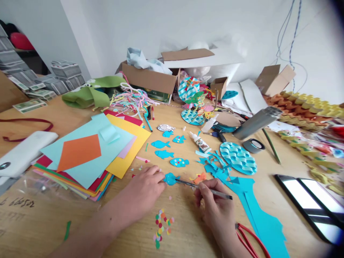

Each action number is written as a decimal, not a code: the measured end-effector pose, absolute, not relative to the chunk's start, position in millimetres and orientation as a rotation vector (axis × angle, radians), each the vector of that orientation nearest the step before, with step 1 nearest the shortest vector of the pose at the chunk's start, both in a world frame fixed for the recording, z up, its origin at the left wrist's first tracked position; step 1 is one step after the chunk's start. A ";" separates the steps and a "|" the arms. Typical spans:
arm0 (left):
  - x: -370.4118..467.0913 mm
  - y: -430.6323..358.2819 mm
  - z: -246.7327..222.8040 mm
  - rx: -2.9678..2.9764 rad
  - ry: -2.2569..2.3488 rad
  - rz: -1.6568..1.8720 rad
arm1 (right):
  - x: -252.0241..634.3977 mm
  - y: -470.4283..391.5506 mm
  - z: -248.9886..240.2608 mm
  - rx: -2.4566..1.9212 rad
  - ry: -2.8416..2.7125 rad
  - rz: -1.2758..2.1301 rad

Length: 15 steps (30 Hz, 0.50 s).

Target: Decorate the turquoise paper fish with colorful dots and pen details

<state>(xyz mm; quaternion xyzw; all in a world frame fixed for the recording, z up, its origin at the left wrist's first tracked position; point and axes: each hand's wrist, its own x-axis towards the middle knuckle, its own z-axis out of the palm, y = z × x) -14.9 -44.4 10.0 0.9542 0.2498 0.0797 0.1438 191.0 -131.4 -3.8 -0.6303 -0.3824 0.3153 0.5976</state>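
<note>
My left hand [146,188] rests on the wooden table [188,229], its fingertips pinning a small blue paper fish [171,178]. My right hand [215,204] grips a thin pen [204,188] whose tip touches that fish. Several more blue paper fish [163,154] lie in rows just beyond, some with coloured dots. A cluster of small coloured paper dots [161,225] sits on the table between my wrists. A small orange paper fish [200,177] lies just right of the pen tip.
A stack of coloured paper sheets [91,154] lies left. Blue paper scraps [258,211], a woven blue disc [238,157], a glue bottle [200,142], a tape roll [254,145], a grey flask [256,123], red-handled scissors [251,238], two phones [311,200] and cardboard boxes [150,79] crowd the right and back.
</note>
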 end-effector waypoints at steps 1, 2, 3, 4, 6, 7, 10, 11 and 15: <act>-14.9 -44.3 10.1 2.745 0.721 0.233 | 191.6 -130.0 -0.4 -1.454 -0.876 0.727; -14.9 -44.2 10.8 2.741 0.719 0.235 | 192.0 -128.4 3.2 -1.448 -0.873 0.739; -14.9 -44.2 11.8 2.740 0.714 0.236 | 192.2 -126.6 7.1 -1.442 -0.875 0.766; -14.8 -44.3 13.3 2.741 0.713 0.234 | 192.1 -124.7 11.0 -1.438 -0.883 0.803; -14.7 -44.6 16.6 2.741 0.723 0.219 | 190.9 -120.5 17.9 -1.435 -0.903 0.872; -14.6 -44.9 18.0 2.737 0.730 0.213 | 189.8 -118.3 20.3 -1.431 -0.910 0.891; -14.8 -44.9 18.8 2.708 0.745 0.239 | 185.6 -112.5 20.6 -1.415 -0.884 0.864; -15.0 -44.7 17.9 2.699 0.743 0.252 | 184.2 -111.1 18.3 -1.407 -0.863 0.835; -15.3 -43.8 14.1 2.694 0.728 0.264 | 182.1 -108.9 3.7 -1.419 -0.821 0.751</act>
